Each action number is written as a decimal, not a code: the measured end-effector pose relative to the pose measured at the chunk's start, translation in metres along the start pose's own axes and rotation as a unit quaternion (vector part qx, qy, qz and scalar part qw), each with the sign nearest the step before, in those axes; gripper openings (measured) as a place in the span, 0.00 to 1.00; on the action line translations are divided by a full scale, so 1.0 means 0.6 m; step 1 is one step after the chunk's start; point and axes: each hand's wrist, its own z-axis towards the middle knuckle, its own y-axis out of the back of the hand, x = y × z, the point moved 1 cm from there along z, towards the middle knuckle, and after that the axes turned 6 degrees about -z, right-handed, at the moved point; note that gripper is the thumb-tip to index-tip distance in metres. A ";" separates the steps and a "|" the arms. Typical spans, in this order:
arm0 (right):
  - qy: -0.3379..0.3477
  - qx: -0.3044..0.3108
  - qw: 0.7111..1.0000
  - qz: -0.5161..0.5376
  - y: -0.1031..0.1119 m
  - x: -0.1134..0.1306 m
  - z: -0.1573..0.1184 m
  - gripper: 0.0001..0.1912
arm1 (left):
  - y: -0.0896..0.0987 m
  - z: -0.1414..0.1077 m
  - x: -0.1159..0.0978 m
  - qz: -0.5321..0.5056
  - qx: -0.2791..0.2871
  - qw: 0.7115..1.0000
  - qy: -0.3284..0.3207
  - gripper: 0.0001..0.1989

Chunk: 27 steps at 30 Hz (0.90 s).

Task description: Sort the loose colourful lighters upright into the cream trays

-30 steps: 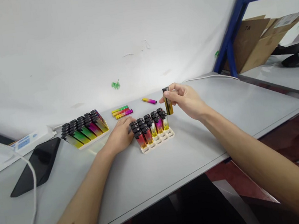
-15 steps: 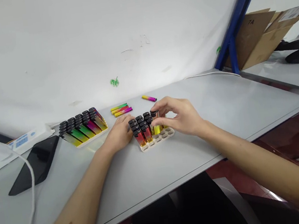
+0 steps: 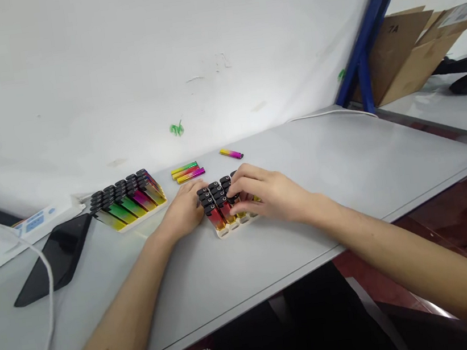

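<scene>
A white tray (image 3: 224, 233) with round holes stands on the grey table, part filled with upright black-topped lighters (image 3: 215, 217). My left hand (image 3: 186, 209) rests at the tray's left side, its fingertips partly hidden behind the lighters. From the right, my right hand (image 3: 264, 193) reaches over the tray, fingers curled round a lighter (image 3: 237, 204) in the front part, mostly covered by the fingers. A fuller rack of lighters (image 3: 134, 202) is at the left. Behind the tray lie several loose lighters (image 3: 188, 172), and a yellow and purple one (image 3: 231, 153) lies apart.
At the left are a black phone (image 3: 55, 259), a white power strip (image 3: 29, 227) and a white cable (image 3: 52, 313). The wall runs along the table's back. Cardboard boxes (image 3: 405, 55) stand behind a blue metal frame (image 3: 362, 55) at the right.
My right hand has moved left and slightly toward the front, now covering the tray's right part. The lighter it held sits lower among its fingers. My left hand has stayed beside the tray.
</scene>
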 end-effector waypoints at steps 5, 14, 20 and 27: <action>-0.032 -0.091 0.995 -0.034 0.015 0.006 0.003 0.11 | 0.000 -0.001 -0.001 -0.001 -0.003 1.000 0.009 0.18; -0.288 -0.061 0.946 -0.133 0.010 -0.122 0.004 0.12 | -0.003 0.001 0.008 0.004 0.000 1.000 -0.009 0.18; -0.305 0.077 0.920 -0.234 -0.035 -0.154 0.029 0.23 | -0.004 0.001 0.007 -0.005 -0.005 1.000 -0.007 0.17; -0.342 0.095 0.906 -0.232 -0.054 -0.173 0.074 0.25 | 0.000 0.000 0.001 -0.007 0.010 1.000 0.015 0.22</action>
